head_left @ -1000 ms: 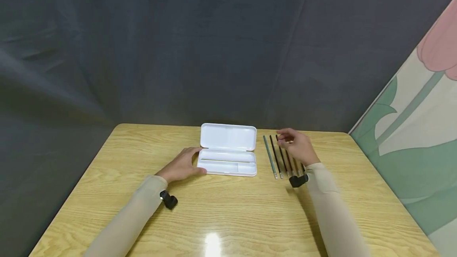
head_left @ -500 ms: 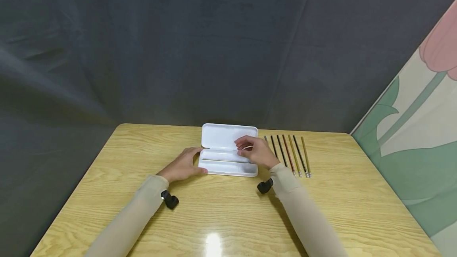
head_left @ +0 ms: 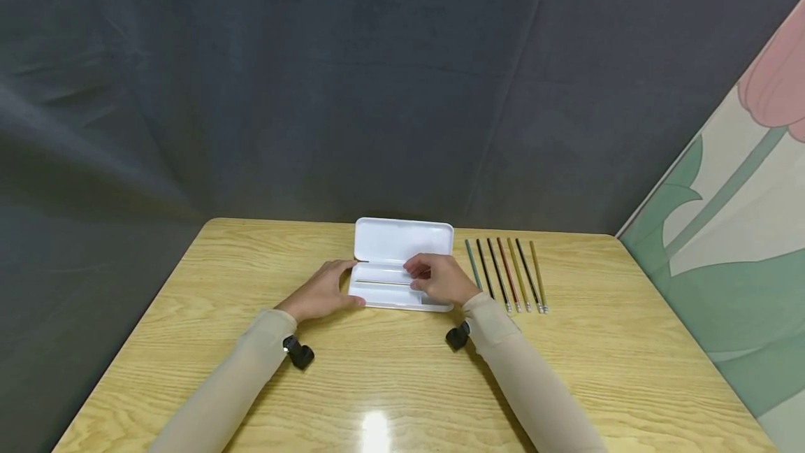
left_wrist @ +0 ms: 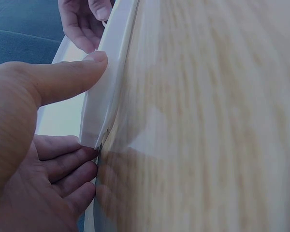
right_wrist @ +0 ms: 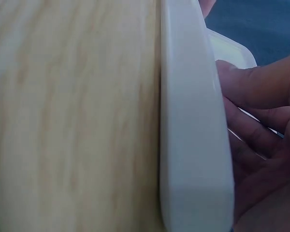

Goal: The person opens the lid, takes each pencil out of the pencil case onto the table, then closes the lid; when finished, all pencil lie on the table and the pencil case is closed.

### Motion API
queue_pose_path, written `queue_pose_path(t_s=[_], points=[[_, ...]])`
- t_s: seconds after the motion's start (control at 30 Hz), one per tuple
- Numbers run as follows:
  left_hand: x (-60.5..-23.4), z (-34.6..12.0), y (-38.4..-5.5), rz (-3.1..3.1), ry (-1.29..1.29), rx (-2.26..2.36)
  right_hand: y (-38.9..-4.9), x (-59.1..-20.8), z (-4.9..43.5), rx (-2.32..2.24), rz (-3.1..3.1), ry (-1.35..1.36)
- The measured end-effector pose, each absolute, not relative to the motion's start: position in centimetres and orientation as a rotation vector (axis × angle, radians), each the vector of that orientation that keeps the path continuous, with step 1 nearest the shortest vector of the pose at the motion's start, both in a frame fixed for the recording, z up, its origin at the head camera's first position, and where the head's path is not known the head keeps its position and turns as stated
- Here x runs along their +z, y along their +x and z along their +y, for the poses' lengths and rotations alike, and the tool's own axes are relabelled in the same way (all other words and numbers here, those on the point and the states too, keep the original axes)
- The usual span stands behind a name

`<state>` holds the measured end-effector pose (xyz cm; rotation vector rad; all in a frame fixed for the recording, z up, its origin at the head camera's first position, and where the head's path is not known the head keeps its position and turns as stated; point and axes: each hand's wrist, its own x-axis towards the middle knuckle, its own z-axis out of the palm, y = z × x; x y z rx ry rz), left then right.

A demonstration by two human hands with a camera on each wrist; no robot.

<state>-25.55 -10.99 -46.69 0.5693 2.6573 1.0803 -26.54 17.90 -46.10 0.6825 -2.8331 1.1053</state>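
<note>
A white pencil case (head_left: 404, 241) lies with its lid folded back on the table. Lengthwise inside it is a thin yellow pencil (head_left: 382, 282), its right part hidden by my right hand. My left hand (head_left: 319, 291) holds the case's left end, thumb (left_wrist: 79, 77) along the front wall and fingers round the end near the hinge. My right hand (head_left: 442, 279) reaches over the front wall (right_wrist: 195, 121) into the right half of the case. Its thumb meets the pencil's line in the head view, with the other fingertips apart from it further back.
Right of the case, several pencils lie side by side, among them a teal pencil (head_left: 473, 264), a red pencil (head_left: 506, 270) and a yellow pencil (head_left: 539, 275). The wooden table (head_left: 377, 369) ends at a dark curtain (head_left: 377, 89). A flowered cloth (head_left: 742, 243) hangs at the right.
My right hand has moved left from above the pencil row to the case, then lowered into it. My left hand has stayed on the case, and the pencils lie as before.
</note>
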Motion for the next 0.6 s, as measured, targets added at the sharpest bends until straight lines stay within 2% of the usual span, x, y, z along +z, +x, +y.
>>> queue_pose_path(t_s=[0.6], points=[[-47.09, -10.90, -25.79, 2.663, 0.577, 1.101, -26.34, -45.80, 17.68, 0.996, -2.906, 0.790]])
